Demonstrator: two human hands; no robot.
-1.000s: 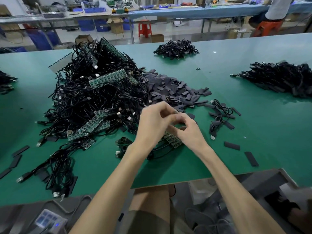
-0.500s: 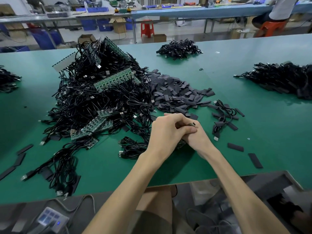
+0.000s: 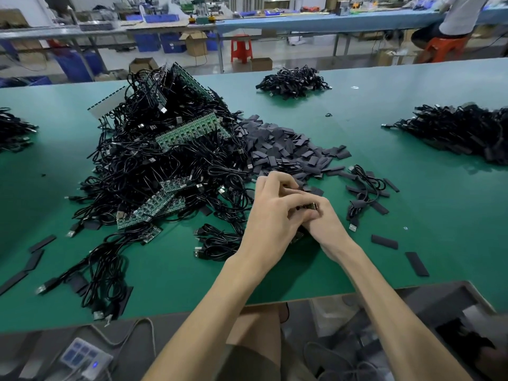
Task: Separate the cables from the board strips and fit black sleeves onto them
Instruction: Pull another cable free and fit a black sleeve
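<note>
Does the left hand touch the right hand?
Touching. The head view shows the left hand with its thumb on the right hand, with no gap between them; both grip a board strip.

**Workshop floor stretches behind green bench**

A green-topped worktable (image 3: 412,257) fills the foreground of an evenly lit workshop. Behind it a long blue-topped bench (image 3: 330,22) runs across the room, where a seated person (image 3: 463,15) perches on an orange stool (image 3: 441,48). A red plastic stool (image 3: 241,49), open cardboard boxes (image 3: 196,44) and blue crates (image 3: 148,42) stand on the pale, glossy floor (image 3: 302,60).
</note>
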